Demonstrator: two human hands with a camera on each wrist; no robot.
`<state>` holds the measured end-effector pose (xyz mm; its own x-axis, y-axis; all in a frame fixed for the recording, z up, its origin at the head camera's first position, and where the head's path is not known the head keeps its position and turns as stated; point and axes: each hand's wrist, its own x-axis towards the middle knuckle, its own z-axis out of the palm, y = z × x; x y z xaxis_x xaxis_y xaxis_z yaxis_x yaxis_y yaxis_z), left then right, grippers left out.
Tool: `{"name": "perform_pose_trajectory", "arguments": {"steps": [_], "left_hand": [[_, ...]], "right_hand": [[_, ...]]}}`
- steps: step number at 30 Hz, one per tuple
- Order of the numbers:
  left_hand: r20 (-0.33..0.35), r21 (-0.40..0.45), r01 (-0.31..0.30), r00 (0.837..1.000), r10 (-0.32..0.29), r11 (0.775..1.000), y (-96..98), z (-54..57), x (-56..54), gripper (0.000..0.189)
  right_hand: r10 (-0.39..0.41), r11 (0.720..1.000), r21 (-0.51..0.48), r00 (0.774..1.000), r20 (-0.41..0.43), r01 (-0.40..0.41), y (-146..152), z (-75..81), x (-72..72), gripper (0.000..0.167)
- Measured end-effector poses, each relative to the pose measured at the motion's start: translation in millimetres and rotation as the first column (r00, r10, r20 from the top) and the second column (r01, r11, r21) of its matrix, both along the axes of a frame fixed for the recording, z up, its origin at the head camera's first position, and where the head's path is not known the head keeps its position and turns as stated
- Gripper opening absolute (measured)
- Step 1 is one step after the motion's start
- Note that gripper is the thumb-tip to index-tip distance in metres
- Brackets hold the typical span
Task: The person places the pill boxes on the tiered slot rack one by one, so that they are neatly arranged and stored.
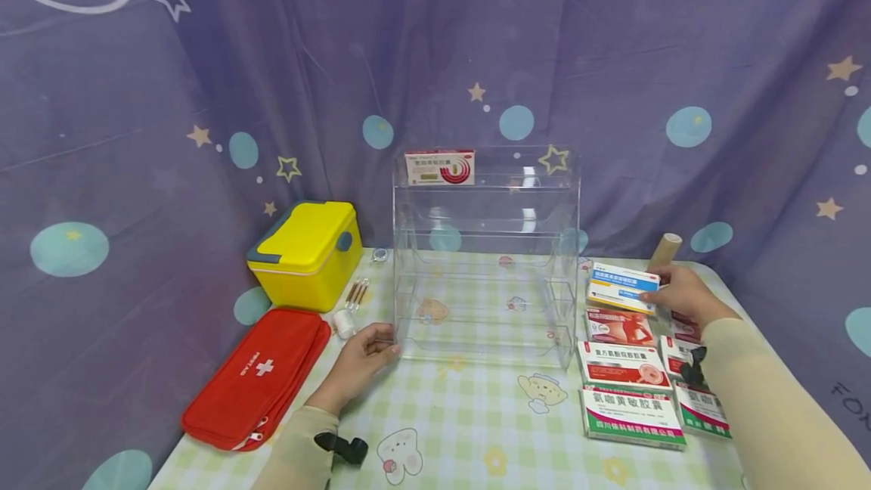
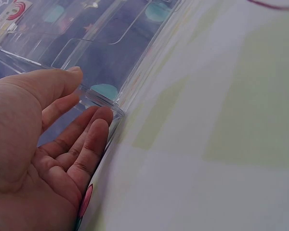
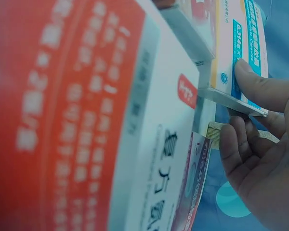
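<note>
My right hand (image 1: pixel 683 295) pinches the right end of a white, blue and orange medicine box (image 1: pixel 622 287), thumb on its printed face. In the right wrist view the thumb lies on this box (image 3: pixel 238 53) and the other fingers sit behind and below it. A clear tiered acrylic rack (image 1: pixel 486 346) stands mid-table. My left hand (image 1: pixel 362 361) is at the rack's lower left front corner, fingers loosely bent. Seen from the left wrist, thumb and fingertips lie right at the rack's corner (image 2: pixel 103 98). One red and white medicine box (image 1: pixel 440 168) stands on the top tier, left side.
Several medicine boxes (image 1: pixel 633 418) lie in two columns at the right, under and near the right arm. Behind them is a tan roll (image 1: pixel 665 249). At left are a yellow case (image 1: pixel 306 255), a red first-aid pouch (image 1: pixel 258 376), a small white bottle (image 1: pixel 344 324) and brown-tipped sticks (image 1: pixel 357 293).
</note>
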<state>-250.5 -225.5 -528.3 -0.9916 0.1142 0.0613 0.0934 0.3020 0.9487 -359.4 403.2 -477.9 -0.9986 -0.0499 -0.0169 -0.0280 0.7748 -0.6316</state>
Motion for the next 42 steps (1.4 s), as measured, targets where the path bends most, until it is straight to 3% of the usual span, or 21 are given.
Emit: {"name": "perform_pose_trajectory", "arguments": {"steps": [8, 11, 14, 18, 23, 26, 28, 30, 33, 36, 40, 42], "left_hand": [[-0.019, 0.009, 0.005, 1.0, -0.005, 1.0, 0.9, 0.8, 1.9, 0.04], [-0.023, 0.004, 0.011, 1.0, -0.011, 1.0, 0.5, 0.7, 2.5, 0.041], [-0.025, -0.007, 0.013, 1.0, -0.013, 1.0, -0.2, 0.3, 2.5, 0.041], [-0.023, -0.015, 0.003, 1.0, -0.003, 1.0, -0.6, 0.4, 1.8, 0.04], [-0.015, -0.006, -0.006, 1.0, 0.006, 1.0, 0.5, -0.1, 1.2, 0.039], [-0.014, -0.016, -0.024, 1.0, 0.024, 1.0, 1.8, -0.9, 0.7, 0.039], [-0.014, -0.028, -0.037, 0.999, 0.036, 0.999, 2.9, -0.8, 0.6, 0.038], [-0.011, -0.033, -0.037, 0.999, 0.037, 0.999, 3.5, -0.6, 0.5, 0.038], [-0.008, -0.019, -0.017, 1.0, 0.017, 1.0, 2.2, -0.3, 0.8, 0.039], [-0.012, -0.004, -0.003, 1.0, 0.003, 1.0, 0.2, -1.4, -0.1, 0.039], [-0.014, -0.005, -0.008, 1.0, 0.008, 1.0, -0.2, -2.8, -1.1, 0.039], [-0.011, -0.001, -0.006, 1.0, 0.006, 1.0, 0.2, -2.6, -0.8, 0.039]], "right_hand": [[-0.012, 1.0, 0.013, 1.0, -0.01, 0.012, 2, 10.1, 7.0, 0.048], [-0.067, 0.997, -0.03, 0.997, -0.028, 0.066, 0, 21.2, 12.7, 0.046], [-0.153, 0.985, -0.098, 0.983, -0.096, 0.144, -5, 38.4, 18.3, 0.051], [-0.304, 0.932, -0.27, 0.928, -0.215, 0.242, -17, 69.5, 21.1, 0.051], [-0.478, 0.827, -0.474, 0.823, -0.306, 0.304, -34, 118.9, 24.5, 0.036], [-0.522, 0.776, -0.576, 0.775, -0.356, 0.258, -50, 153.4, 28.3, 0.027], [-0.529, 0.738, -0.65, 0.753, -0.391, 0.181, -62, 176.3, 30.2, 0.024], [-0.514, 0.721, -0.687, 0.736, -0.441, 0.091, -75, 197.0, 30.7, 0.024], [-0.464, 0.734, -0.679, 0.718, -0.519, -0.017, -95, 223.9, 27.4, 0.023], [-0.399, 0.796, -0.603, 0.702, -0.59, -0.054, -117, 243.7, 20.0, 0.023], [-0.339, 0.853, -0.52, 0.709, -0.618, -0.045, -145, 257.8, 7.8, 0.025], [-0.312, 0.868, -0.494, 0.719, -0.621, -0.051, -156, 260.3, 1.6, 0.026]]}}
